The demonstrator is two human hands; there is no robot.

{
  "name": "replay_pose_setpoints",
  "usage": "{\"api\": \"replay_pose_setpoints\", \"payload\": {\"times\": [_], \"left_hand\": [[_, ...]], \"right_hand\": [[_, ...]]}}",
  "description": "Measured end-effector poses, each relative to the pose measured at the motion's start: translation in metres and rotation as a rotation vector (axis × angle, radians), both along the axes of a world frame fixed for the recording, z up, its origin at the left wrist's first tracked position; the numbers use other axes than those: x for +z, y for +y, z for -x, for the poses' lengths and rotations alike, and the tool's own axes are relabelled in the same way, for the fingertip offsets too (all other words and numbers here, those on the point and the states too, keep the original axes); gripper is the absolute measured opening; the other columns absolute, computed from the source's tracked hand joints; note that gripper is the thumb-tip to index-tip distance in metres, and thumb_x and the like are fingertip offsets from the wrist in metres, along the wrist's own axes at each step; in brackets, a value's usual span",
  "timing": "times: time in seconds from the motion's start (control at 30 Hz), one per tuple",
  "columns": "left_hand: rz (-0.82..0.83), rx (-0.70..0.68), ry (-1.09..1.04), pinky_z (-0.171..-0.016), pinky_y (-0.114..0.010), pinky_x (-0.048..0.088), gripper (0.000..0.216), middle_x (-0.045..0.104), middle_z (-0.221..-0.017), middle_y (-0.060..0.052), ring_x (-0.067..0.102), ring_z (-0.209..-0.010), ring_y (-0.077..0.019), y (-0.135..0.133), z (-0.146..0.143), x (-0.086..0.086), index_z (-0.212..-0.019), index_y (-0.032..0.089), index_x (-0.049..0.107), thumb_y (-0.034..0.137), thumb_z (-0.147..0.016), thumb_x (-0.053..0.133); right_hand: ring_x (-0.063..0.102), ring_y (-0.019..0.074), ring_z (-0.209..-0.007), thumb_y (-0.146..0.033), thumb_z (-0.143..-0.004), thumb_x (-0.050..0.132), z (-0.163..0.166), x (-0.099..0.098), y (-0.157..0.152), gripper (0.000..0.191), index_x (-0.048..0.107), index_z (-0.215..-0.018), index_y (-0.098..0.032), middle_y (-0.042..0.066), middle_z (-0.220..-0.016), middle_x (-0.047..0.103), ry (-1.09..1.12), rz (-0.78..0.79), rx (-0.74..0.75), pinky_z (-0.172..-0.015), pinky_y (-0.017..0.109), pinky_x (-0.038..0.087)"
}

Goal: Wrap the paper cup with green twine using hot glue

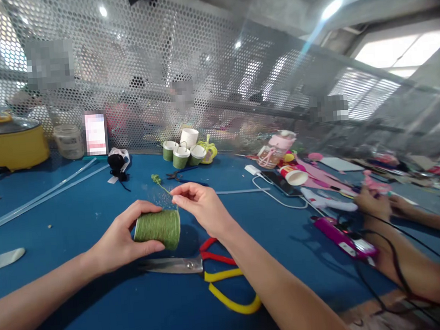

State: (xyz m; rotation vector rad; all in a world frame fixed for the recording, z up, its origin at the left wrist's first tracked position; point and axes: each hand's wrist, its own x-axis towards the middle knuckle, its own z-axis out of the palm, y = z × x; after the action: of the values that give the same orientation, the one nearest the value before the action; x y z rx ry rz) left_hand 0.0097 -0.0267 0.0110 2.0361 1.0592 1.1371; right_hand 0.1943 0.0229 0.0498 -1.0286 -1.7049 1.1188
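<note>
My left hand (125,237) is wrapped round a spool of green thread (158,228), held on its side just above the blue table (76,215). My right hand (200,204) pinches the thread's loose end at the spool's upper right edge. A thin green strand (160,185) runs up and to the left from the pinch to a small tuft. Scissors with red and yellow handles (212,276) lie on the table right below both hands.
Green and white paper cups (183,150) and small pliers (179,174) sit further back. A yellow pot (11,144) stands far left, with long clear sticks (41,195) near it. At right another person's hands (377,202) work among pink items, a white cable (275,194) and a pink tool (345,236).
</note>
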Motion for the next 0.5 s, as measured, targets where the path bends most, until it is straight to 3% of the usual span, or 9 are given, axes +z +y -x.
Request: {"api": "replay_pose_setpoints", "payload": {"times": [0.5], "left_hand": [[-0.093,-0.014,0.018,-0.09,-0.038,0.041,0.044,0.055,-0.108,-0.01,0.051,-0.104,-0.0256,-0.0015,0.0013,0.0007,-0.107,0.02,0.051,0.033,-0.069,0.067]], "right_hand": [[0.057,0.0106,-0.068,-0.019,-0.07,0.06,-0.0013,-0.0034,-0.0021,0.007,0.061,-0.077,-0.017,0.0,-0.074,0.063,-0.041,0.017,-0.01,-0.07,0.027,0.045]]}}
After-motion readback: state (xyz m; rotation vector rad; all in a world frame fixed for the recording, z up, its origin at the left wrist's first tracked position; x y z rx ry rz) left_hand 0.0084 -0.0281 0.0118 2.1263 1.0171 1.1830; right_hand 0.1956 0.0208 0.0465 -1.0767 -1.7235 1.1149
